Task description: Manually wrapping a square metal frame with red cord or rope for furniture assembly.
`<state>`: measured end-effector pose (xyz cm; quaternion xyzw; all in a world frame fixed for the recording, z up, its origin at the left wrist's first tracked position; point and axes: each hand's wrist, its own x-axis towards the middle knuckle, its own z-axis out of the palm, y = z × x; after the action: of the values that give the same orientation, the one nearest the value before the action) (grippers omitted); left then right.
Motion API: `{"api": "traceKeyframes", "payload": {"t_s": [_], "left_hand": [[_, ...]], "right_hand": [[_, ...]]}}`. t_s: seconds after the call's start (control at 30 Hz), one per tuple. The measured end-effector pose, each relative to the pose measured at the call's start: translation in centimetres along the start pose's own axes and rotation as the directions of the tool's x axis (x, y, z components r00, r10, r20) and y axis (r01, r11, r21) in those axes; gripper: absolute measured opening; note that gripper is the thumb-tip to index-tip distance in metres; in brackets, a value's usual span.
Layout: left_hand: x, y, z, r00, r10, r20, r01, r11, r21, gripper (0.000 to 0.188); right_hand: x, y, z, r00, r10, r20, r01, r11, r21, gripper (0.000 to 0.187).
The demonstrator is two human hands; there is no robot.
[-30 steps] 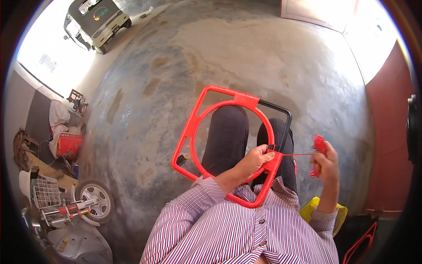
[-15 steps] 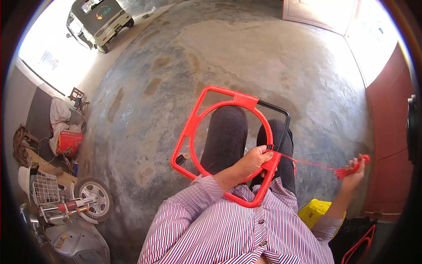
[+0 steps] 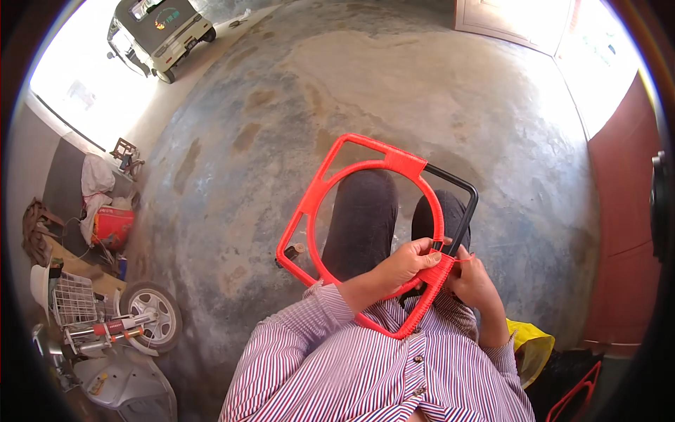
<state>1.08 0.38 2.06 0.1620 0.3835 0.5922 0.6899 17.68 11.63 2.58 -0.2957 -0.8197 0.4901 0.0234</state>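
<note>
A square frame (image 3: pixel 404 163) with a ring inside it lies across my thighs, mostly wrapped in red cord. Its far right corner (image 3: pixel 470 186) is bare black tube. My left hand (image 3: pixel 411 264) grips the frame at its right-hand join, thumb on the red wrapping and fingers partly underneath. Beside it, my right hand (image 3: pixel 478 283) is curled closed against the frame's right edge. A short strand of red cord (image 3: pixel 464 259) runs from the frame to the right hand's fingers; the rest of the cord is hidden there.
On the left stand a scooter with a wheel (image 3: pixel 150 318) and a wire basket (image 3: pixel 74 299), and a red box (image 3: pixel 112 226). A yellow bag (image 3: pixel 531 344) lies at my right near another red frame (image 3: pixel 578 394). A three-wheeled vehicle (image 3: pixel 163 35) is parked far left.
My right hand has come in from far right to the frame's edge, and the stretched cord is now short. The frame has shifted slightly right; my left hand keeps its grip.
</note>
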Motion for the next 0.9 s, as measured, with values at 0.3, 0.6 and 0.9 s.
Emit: {"api": "traceKeyframes", "payload": {"t_s": [0.3, 0.6, 0.9], "left_hand": [[1.3, -0.8, -1.4, 0.989, -0.106, -0.1, 0.085, 0.977, -0.197, 0.021], [1.1, -0.8, -1.7, 0.874, 0.28, -0.397, -0.296, 0.955, 0.022, 0.021], [-1.1, -1.1, 0.6, 0.757, 0.653, -0.018, -0.512, 0.611, 0.604, 0.019]], "right_hand": [[1.8, -1.0, 0.7, 0.977, -0.169, -0.132, 0.201, 0.934, 0.296, 0.059], [1.9, 2.5, -0.8, 0.91, 0.04, -0.413, 0.233, 0.775, 0.588, 0.018], [2.1, -3.2, -0.1, 0.731, -0.603, -0.32, 0.546, 0.798, -0.255, 0.023]]}}
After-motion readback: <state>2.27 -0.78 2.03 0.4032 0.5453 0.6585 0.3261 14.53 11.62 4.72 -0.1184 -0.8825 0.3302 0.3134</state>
